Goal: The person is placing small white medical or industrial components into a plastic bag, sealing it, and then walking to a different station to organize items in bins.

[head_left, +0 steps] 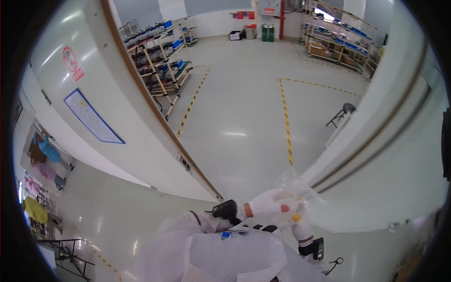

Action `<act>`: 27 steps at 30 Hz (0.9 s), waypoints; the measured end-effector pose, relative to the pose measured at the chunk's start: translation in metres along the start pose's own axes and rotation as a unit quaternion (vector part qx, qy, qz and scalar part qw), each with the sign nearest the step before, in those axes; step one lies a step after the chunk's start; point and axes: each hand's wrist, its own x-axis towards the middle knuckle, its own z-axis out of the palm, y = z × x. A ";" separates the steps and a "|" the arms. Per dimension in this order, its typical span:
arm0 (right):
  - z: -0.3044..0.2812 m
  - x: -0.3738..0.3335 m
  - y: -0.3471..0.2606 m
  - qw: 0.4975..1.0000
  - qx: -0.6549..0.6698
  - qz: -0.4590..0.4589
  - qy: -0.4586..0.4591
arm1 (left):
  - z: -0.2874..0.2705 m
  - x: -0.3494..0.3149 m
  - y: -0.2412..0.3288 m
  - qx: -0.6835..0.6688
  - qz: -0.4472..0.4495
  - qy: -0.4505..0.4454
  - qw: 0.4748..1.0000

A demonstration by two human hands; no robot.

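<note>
My hands are together in front of me at the lower middle, both in white gloves. From the left comes my left hand (271,205), its fingers closed on a clear, crinkled plastic bag (302,191). Lower and to the right, my right hand (302,229) is closed at the bag's near side. A reddish spot and a yellow spot show among the fingers; I cannot make out what they are. Black devices are strapped to my left arm (224,210) and my right wrist (318,248).
I stand at a doorway, with an open white door (105,89) left and a white wall (376,188) right. Beyond are loaded racks (157,70), shelving (336,40), a stool (342,113) and yellow-black floor tape (285,117). People (46,148) stand far left.
</note>
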 end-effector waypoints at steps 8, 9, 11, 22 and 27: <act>-0.079 0.229 0.062 0.853 0.498 0.139 0.068 | -0.120 0.200 0.022 0.065 -0.066 0.025 0.995; -0.088 0.263 0.055 0.906 0.408 0.114 0.021 | -0.134 0.222 0.010 0.052 -0.065 0.043 0.996; -0.098 0.329 0.053 0.942 0.325 0.081 -0.034 | -0.173 0.262 0.024 0.083 -0.062 0.081 0.991; -0.212 0.608 0.044 0.997 -0.052 0.032 0.054 | -0.335 0.491 0.069 -0.029 -0.109 0.031 0.993; -0.244 0.742 0.029 0.996 -0.078 -0.029 -0.004 | -0.434 0.614 0.042 0.026 0.015 0.033 0.999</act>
